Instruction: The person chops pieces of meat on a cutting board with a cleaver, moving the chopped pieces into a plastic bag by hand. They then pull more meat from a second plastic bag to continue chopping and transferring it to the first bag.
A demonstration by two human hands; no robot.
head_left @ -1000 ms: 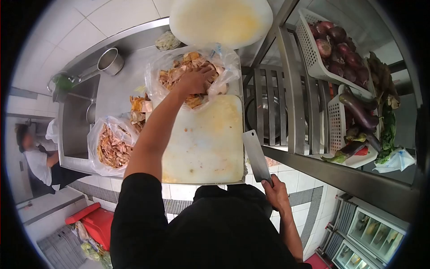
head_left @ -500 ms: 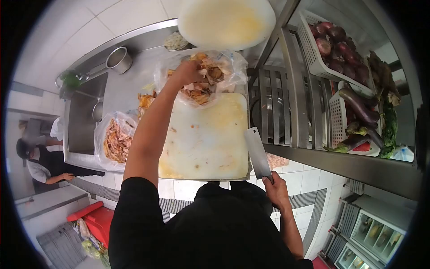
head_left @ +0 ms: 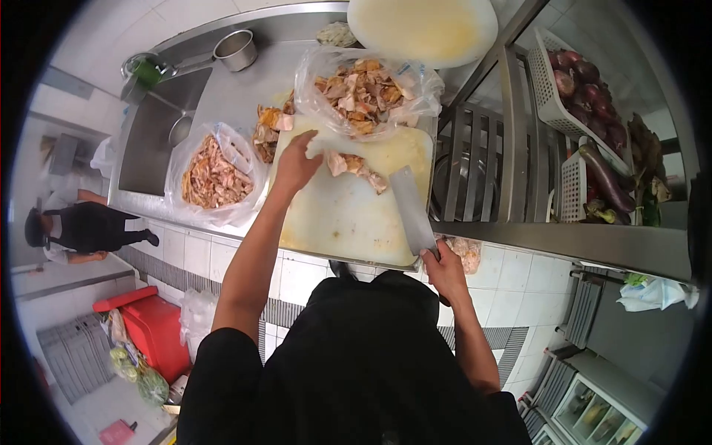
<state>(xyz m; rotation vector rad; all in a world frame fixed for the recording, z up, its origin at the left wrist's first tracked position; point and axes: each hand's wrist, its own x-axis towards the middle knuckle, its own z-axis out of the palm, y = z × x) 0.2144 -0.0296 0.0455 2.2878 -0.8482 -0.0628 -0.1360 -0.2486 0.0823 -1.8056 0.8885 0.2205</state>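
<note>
My right hand (head_left: 447, 272) is wrapped round the handle of a cleaver (head_left: 411, 211), whose wide blade is over the right side of the cutting board (head_left: 334, 233). A browned piece of meat (head_left: 358, 167) lies on the upper part of the board. Just left of it is my left hand (head_left: 298, 165), with thumb and fingers apart and nothing between them. Beyond the board a clear plastic bag (head_left: 423, 87) lies open with browned meat pieces (head_left: 361, 93) in it. More browned pieces (head_left: 268, 133) lie at the board's upper left edge.
Another plastic bag (head_left: 251, 152) of chopped meat (head_left: 215, 174) stands on the left, near the sink (head_left: 152, 163). A metal pot (head_left: 235, 50) is at the back. To the right, a metal rack holds baskets of red onions (head_left: 586, 89) and eggplants (head_left: 610, 178). A person (head_left: 85, 222) stands far left.
My left hand has come out of the far bag, back over the board, and is now empty. A piece of meat now lies on the board. The cleaver is still in my right hand.
</note>
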